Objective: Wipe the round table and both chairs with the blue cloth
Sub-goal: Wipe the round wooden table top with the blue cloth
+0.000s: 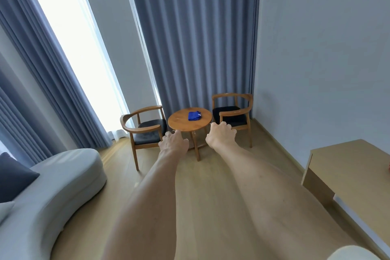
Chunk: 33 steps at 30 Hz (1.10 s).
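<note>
Reaching out with both arms, we see the blue cloth [194,116] lying bunched on the round tabletop [179,122], toward its far right side, ahead of both hands. Our right hand [220,136] looks nearer to it, fingers loosely curled and holding nothing; our left hand [174,141] hangs relaxed and empty over the near left rim. We judge both hands still short of the cloth. One chair [143,129] stands left of the table, the other chair [232,115] right, neither touched.
</note>
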Tool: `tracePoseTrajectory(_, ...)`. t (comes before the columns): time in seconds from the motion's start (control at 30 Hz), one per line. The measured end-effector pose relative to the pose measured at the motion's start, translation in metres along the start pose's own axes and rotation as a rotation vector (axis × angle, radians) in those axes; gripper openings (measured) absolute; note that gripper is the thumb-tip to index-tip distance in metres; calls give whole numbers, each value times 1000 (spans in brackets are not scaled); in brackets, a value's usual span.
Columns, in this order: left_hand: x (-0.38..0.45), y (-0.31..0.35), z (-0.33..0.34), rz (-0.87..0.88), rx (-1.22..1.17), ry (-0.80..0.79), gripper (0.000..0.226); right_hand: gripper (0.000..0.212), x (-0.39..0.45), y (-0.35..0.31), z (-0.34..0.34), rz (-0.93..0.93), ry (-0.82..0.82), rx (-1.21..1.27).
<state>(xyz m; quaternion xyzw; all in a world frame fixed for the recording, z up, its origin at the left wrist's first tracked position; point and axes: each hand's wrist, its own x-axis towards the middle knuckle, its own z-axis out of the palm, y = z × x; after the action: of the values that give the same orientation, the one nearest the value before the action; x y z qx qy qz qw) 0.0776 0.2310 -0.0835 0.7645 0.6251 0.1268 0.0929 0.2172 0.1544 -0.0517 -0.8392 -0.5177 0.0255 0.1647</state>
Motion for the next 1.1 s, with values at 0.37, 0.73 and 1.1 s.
tracePoseTrajectory(0.37, 240, 30, 31, -78, -7, 18, 50, 29, 249, -39, 48, -46, -71, -2)
tracePoseTrajectory(0.73, 483, 35, 94, -101, -29, -66, 43, 34, 496, -51, 124, -32, -122, -44)
tracePoseTrajectory(1.1, 764, 29, 166, -159, -37, -207, 45, 32, 768, -98, 242, -17, -203, -28)
